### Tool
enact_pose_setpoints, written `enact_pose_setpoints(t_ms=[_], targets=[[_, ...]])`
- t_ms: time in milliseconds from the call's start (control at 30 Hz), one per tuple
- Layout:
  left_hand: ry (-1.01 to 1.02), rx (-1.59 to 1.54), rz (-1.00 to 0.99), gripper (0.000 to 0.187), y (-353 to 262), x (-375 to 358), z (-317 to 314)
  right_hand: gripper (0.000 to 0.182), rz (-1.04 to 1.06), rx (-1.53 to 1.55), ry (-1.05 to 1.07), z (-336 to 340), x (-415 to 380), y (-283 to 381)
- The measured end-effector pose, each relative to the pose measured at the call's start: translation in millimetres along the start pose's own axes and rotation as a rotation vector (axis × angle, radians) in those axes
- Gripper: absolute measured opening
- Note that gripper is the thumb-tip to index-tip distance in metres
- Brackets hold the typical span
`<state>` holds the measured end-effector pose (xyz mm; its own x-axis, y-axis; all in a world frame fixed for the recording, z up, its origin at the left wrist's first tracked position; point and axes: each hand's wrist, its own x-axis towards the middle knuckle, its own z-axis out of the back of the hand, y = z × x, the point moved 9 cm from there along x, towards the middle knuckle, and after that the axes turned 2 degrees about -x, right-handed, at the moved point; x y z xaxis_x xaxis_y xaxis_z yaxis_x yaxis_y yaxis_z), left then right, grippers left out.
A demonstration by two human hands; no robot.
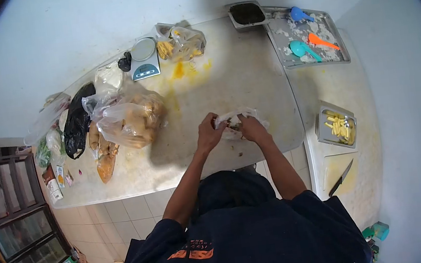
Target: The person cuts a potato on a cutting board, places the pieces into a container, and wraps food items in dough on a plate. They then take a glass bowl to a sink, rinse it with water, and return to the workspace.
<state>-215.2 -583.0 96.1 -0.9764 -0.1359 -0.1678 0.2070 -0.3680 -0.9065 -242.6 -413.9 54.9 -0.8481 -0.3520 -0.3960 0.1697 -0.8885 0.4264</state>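
Observation:
A thin whitish plastic bag (261, 120) lies on the table in front of me, with small dark reddish-brown pieces showing at its mouth. My left hand (209, 132) grips the bag's left edge, its fingers bent around the plastic. From the other side, my right hand (253, 128) has its fingers curled down into the mouth of the bag. Whether those fingertips pinch plastic or a piece inside is hidden. A small dark bit (240, 154) sits on the table just below the hands.
Left: a big clear bag of brown rounded items (138, 117), a black bag (79, 121), a kitchen scale (145, 60). Right: a metal tray (286, 64) with colored scoops, a steel pan of yellow pieces (337, 126), a knife (341, 177) on a cutting board (330, 164).

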Motion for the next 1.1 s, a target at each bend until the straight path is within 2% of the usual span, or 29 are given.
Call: enact_pose_setpoints(t_ms=[67, 200, 267, 333, 433, 533, 567, 667, 767, 867, 933, 1000, 1067, 1100], targets=[[-0.012, -0.036, -0.021, 0.027, 8.0, 9.4, 13.6, 0.035, 0.037, -0.065, -0.11, 19.4, -13.3, 8.3], [-0.027, -0.305, 0.08, 0.023, -3.8, 35.6, 33.0, 0.031, -0.047, -0.131, -0.014, 72.9, -30.9, 37.2], [-0.063, -0.346, -0.045, 0.018, -16.4, 49.8, 44.1, 0.032, -0.086, -0.17, -0.015, 101.1, -33.0, 49.3], [-0.089, -0.476, -0.132, 0.015, -34.6, 58.6, 56.8, 0.031, 0.028, -0.108, -0.134, 118.9, -20.9, 56.7], [-0.187, -0.469, -0.258, 0.017, -43.7, 72.4, 85.9, 0.028, 0.189, -0.007, -0.338, 149.4, -8.8, 73.0], [-0.251, -0.584, -0.126, 0.025, -70.6, 59.8, 109.0, 0.025, 0.379, 0.073, -0.497, 167.6, 1.7, 97.4], [-0.237, -0.512, -0.089, 0.033, -56.0, 64.7, 110.3, 0.024, 0.447, 0.094, -0.54, 170.6, 0.7, 105.0], [-0.256, -0.46, 0.07, 0.038, -30.2, 56.8, 110.0, 0.023, 0.491, 0.185, -0.583, 174.6, -7.4, 114.0], [-0.343, -0.282, -0.009, 0.047, -14.4, 42.5, 115.5, 0.023, 0.423, 0.325, -0.579, 157.5, -16.9, 95.2], [-0.34, -0.378, 0.064, 0.043, 10.2, 25.9, 105.8, 0.029, 0.215, 0.158, -0.347, 80.9, -19.1, 43.4], [-0.243, -0.207, 0.041, 0.038, 23.0, 15.9, 93.2, 0.04, 0.111, -0.06, -0.164, 4.8, -36.3, 3.5], [-0.141, -0.13, 0.044, 0.032, 33.3, 9.7, 77.5, 0.047, 0.02, -0.029, -0.019, -56.0, -67.4, -24.5], [-0.044, -0.141, 0.074, 0.025, 40.1, 5.8, 61.3, 0.057, -0.07, 0.144, 0.002, -87.1, -95.1, -35.0], [-0.062, -0.102, 0.037, 0.026, 34.9, 6.1, 61.7, 0.058, -0.066, 0.139, -0.048, -95.4, -101.7, -34.5]])
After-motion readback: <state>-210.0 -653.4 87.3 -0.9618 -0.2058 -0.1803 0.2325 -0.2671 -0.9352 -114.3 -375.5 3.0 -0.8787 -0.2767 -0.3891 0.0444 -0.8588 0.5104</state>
